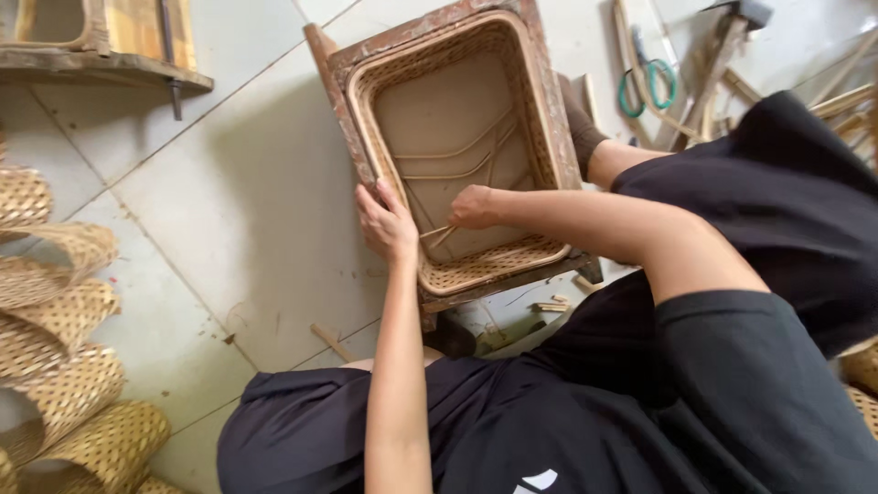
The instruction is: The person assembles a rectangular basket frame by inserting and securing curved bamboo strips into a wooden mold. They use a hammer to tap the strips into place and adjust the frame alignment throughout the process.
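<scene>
The left hand (386,222) presses flat, open, on the woven basket (457,146) rim; the right hand (473,207) pinches a thin cane strip (437,234). Pulled too sharply, I think the strip may snap or slip out

Woven basket (457,146) within a wooden frame (340,91) at centre on the floor (247,210). Curled woven sheets (64,366) lie near left, a wooden shelf (101,64) far left, scissors (647,84) far right. Both hands, left (386,222) and right (473,207), meet at the basket's near-left rim.
</scene>
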